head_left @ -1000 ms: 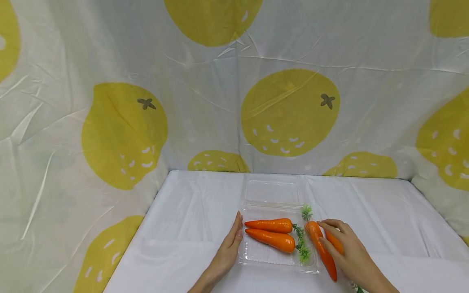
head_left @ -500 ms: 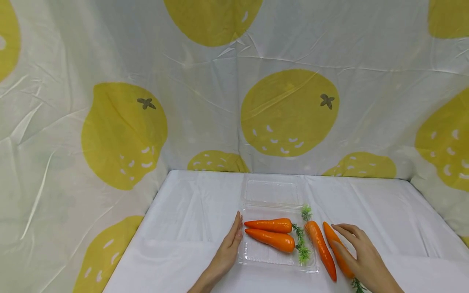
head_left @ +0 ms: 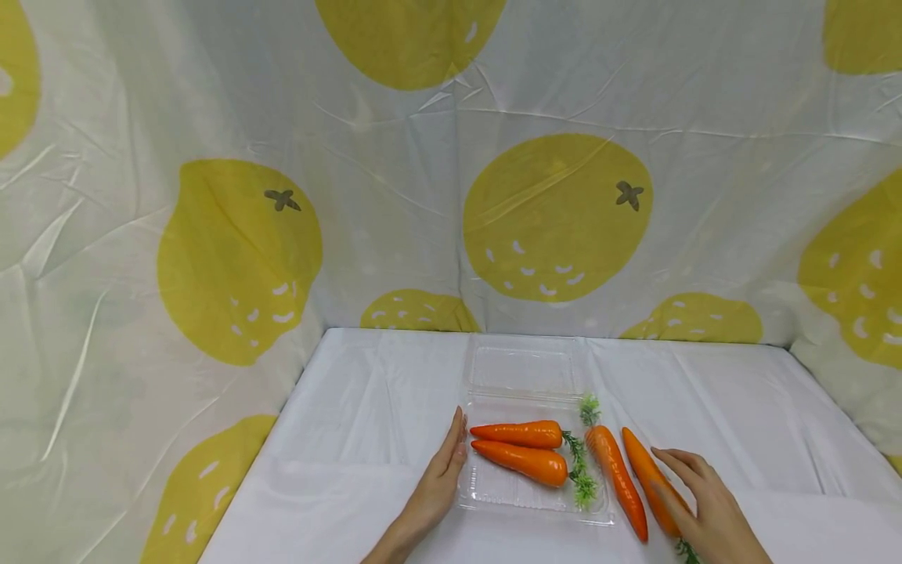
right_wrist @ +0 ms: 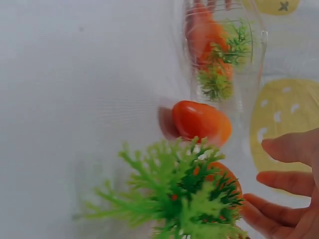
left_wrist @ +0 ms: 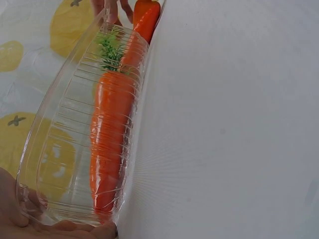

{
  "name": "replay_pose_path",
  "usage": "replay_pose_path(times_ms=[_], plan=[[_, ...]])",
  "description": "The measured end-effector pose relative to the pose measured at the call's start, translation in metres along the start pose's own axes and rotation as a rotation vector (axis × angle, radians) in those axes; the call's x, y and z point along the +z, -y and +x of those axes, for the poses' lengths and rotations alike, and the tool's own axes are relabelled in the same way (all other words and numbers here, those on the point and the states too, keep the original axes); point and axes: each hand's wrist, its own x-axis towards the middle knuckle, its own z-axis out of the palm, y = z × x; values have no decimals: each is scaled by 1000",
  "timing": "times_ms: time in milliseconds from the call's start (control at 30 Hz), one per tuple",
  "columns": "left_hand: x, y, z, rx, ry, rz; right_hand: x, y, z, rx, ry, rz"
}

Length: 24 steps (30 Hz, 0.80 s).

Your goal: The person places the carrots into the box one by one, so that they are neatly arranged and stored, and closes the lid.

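Note:
Two orange carrots, an upper one (head_left: 524,432) and a lower one (head_left: 524,462), lie in a clear plastic container (head_left: 507,500), leafy ends to the right. My left hand (head_left: 438,479) rests straight fingers along the container's left wall. In the left wrist view those fingers (left_wrist: 75,228) sit right at its end. Right of the container lies a third carrot (head_left: 618,482), its green top by the container's edge. A fourth carrot (head_left: 643,468) lies beside it, leaves toward me. My right hand (head_left: 708,501) is over its near end, fingers spread and relaxed; the thumb overlaps the carrot.
The container's clear lid (head_left: 523,368) lies folded back on the white-covered table (head_left: 395,392). A lemon-print cloth (head_left: 395,219) hangs behind and at both sides. Green leaves (right_wrist: 184,194) of the fourth carrot fill the lower right wrist view.
My right hand has let go of the fourth carrot and drawn back to the right and nearer, leaving the carrot beside the third one. The left hand stays at the container.

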Motion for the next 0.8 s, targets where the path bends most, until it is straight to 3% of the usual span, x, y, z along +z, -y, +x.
replay_pose_path(times_ms=[567,800], plan=[[0,1,0,4,-2,10,3,-4,-11,182,120,32],[0,1,0,7,1,6,4,-7,-9,256,211,33]])
